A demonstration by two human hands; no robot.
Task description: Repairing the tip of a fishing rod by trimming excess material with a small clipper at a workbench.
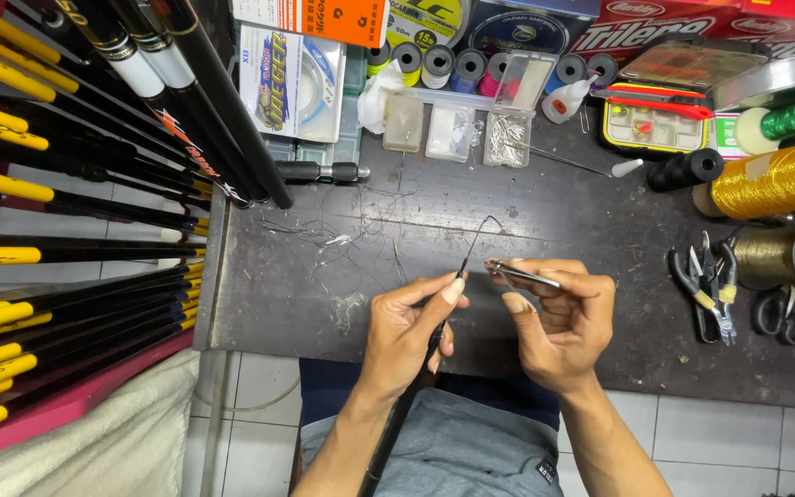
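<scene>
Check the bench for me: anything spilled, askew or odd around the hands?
Only litter: loose thread offcuts and a pale scuff lie on the dark table left of the hands. The left hand pinches the rod tip; the right hand holds tweezers.

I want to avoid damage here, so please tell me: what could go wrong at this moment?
1. The left hand pinches the thin tip of the black rod; pressure from the metal tool in the right hand might crack it.
2. The dark thread curls loose above the tip and may slip out.
3. Thread scraps on the table could tangle with it.
</scene>
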